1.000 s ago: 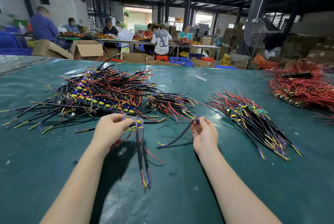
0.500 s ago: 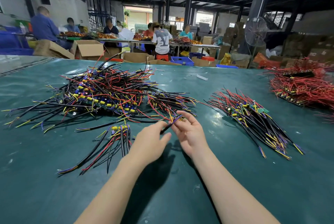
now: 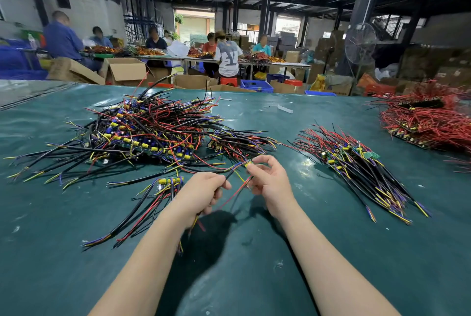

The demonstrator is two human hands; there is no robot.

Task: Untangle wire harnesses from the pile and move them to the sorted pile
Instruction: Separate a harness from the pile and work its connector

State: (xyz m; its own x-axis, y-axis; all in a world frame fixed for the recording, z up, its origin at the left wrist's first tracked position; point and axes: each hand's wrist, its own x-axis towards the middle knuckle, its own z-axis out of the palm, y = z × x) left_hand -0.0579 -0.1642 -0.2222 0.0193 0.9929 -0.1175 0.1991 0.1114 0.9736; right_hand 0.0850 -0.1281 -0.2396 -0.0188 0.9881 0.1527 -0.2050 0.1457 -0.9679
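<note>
Untangling step, I judge: left hand (image 3: 204,192) curls round 1 black, red and yellow wire harness (image 3: 235,168); right hand (image 3: 271,183) pinches its yellow-component end, beside the tangled multicoloured wire pile (image 3: 147,132); next it needs drawing clear of trailing strands, then carrying right to the neat sorted pile (image 3: 356,165).

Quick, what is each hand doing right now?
Left hand: closed, gripping a wire harness.
Right hand: closed, pinching the same wire harness.

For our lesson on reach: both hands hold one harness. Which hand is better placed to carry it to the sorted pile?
Probably right: the right hand pinches the harness and lies nearer the sorted pile; the left hand grips its wires farther away.
</note>
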